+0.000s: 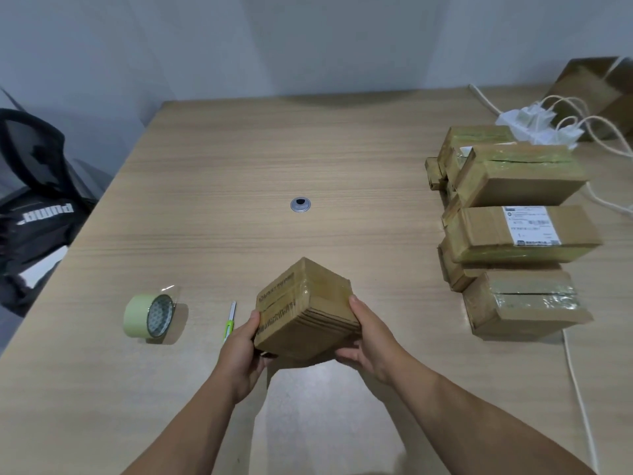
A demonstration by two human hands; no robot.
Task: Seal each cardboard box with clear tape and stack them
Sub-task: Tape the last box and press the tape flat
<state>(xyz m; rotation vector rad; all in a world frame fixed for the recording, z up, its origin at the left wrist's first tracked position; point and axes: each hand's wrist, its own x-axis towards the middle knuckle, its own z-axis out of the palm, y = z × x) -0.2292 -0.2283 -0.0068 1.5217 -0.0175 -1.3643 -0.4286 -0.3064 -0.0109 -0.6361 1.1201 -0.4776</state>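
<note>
Two hands, left [245,351] and right [368,344], gripped a tilted box [301,317] from either side, fingers curled round its edges, over the table [308,159]. Glossy tape already crossed the box, so stacking probably remained. Left of it lay the tape roll [150,315] and a cutter [230,320]; right, several taped boxes [520,234] sat piled. Its underside was hidden.

A single wide-angle view from the person's head looks forward and down across the surface [308,159]. The forearms [191,423] enter from the bottom edge, so the box [305,313] between them sits nearest the lens, below centre. The wall [308,39] fills the top, a chair [37,207] the left edge, a box pile [513,234] the right.
</note>
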